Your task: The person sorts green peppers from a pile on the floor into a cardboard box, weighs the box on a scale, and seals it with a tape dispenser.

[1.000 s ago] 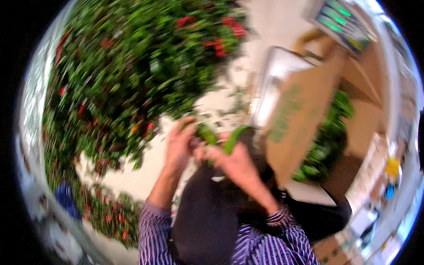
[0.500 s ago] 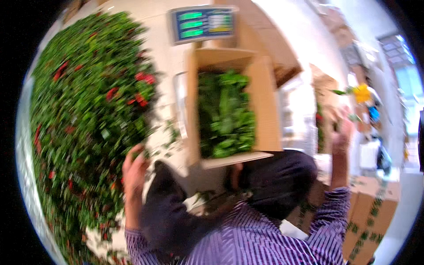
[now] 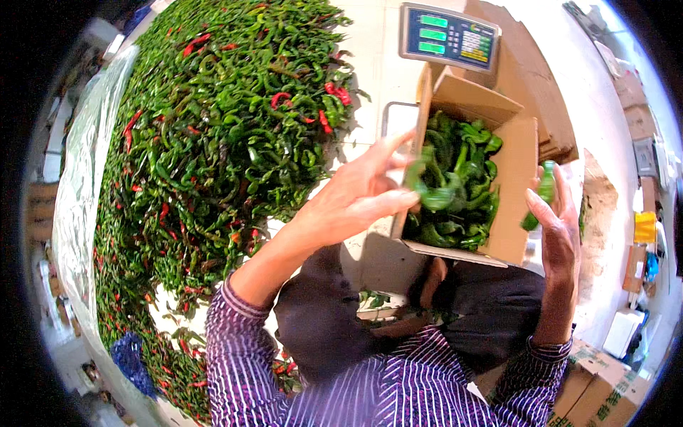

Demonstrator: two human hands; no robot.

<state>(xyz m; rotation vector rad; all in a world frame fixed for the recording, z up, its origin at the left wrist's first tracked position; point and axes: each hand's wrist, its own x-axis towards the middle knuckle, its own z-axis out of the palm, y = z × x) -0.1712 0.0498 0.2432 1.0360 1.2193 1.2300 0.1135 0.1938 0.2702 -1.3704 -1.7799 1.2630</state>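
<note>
An open cardboard box in front of me is partly filled with green peppers. My left hand reaches over the box's left wall, thumb and fingers apart. At its fingertips is a curved green pepper, blurred by motion, over the contents; I cannot tell whether it still touches the thumb. Just outside the right wall, my right hand is closed around another green pepper, whose ends stick out above and below the thumb.
A large heap of green and red peppers covers the floor at left, beside plastic sheeting. Behind the box stands a scale display. Flattened cardboard lies beyond, and a taped carton sits at lower right.
My view has turned left, so box and heap appear further right. My left hand has gone from the heap's edge to the box. The right hand now shows a green pepper in its grip.
</note>
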